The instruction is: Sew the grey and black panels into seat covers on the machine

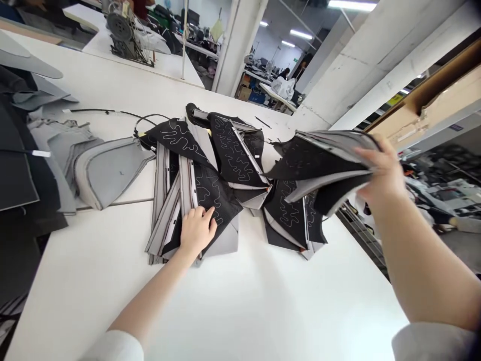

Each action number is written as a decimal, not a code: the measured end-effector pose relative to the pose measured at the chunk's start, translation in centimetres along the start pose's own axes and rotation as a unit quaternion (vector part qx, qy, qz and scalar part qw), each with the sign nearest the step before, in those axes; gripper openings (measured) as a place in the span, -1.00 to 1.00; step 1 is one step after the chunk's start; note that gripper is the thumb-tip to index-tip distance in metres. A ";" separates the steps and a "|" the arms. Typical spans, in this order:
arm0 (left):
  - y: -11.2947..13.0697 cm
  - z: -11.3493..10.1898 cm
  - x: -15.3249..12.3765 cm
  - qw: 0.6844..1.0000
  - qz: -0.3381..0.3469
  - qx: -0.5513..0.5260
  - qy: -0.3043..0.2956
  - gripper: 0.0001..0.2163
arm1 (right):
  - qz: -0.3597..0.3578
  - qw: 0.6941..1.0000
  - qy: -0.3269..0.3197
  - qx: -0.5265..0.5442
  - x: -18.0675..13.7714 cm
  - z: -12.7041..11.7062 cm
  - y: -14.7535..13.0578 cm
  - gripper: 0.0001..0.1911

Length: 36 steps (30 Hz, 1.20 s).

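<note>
My right hand point(387, 170) is raised at the right, its fingers closed on the edge of a black and grey sewn fabric cover point(319, 155). The cover hangs leftward in loose folds over other pieces. My left hand point(197, 231) rests palm down, fingers somewhat apart, on a stack of sewn covers point(206, 188) with grey backing and white edge strips. Thin pale wavy lines run across their black faces. Beyond it lies another black panel point(232, 153) with the same lines. Similar covers point(287, 210) lie under the raised one.
Grey shaped panels point(112, 170) and stacked dark fabric point(15, 150) lie on the left. A black cable point(108, 111) crosses the white table point(240, 311). Past the far edge stand a sewing machine point(126, 32) and a pillar point(240, 45). A cardboard box point(439, 110) is at right.
</note>
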<state>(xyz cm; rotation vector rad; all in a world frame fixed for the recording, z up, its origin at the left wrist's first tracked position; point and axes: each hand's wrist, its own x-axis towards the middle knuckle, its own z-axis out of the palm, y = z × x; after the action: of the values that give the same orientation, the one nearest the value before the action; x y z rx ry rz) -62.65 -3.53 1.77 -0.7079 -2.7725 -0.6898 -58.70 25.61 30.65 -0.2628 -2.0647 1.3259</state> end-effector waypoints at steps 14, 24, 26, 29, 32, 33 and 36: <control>-0.2 -0.9 0.1 1.000 -0.004 0.004 -0.012 -0.71 | 0.016 0.899 -0.356 -0.254 -9.7 20.5 12.4 -0.79; -0.3 -0.1 -0.2 1.000 0.004 0.011 0.012 -0.68 | 0.350 0.802 0.028 -0.483 -11.8 -3.7 21.4 -0.24; -0.3 0.0 -0.3 1.000 0.007 0.018 0.016 -0.68 | 0.386 0.797 0.041 -0.463 -13.8 -7.1 23.0 -0.41; -0.2 -0.1 -0.3 1.000 0.007 0.024 0.017 -0.68 | 0.403 0.808 0.052 -0.428 -17.0 -10.1 24.0 -0.64; 0.0 -0.1 -0.2 1.000 0.006 0.027 0.016 -0.68 | 0.377 0.842 0.059 -0.382 -19.5 -11.9 23.7 -0.69; 0.1 -0.1 -0.2 0.999 0.007 0.028 0.016 -0.68 | 0.362 0.853 0.066 -0.369 -20.0 -12.4 23.4 -0.69; -0.3 0.4 -0.6 0.999 0.015 0.026 0.042 -0.69 | 0.320 0.879 0.107 -0.338 -19.8 -15.0 22.1 -0.63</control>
<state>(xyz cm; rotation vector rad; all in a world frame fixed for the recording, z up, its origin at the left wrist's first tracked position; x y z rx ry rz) -62.34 -3.81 1.10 -0.6926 -2.6866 -0.6238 -38.22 37.14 7.16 -1.4332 -2.2563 0.7730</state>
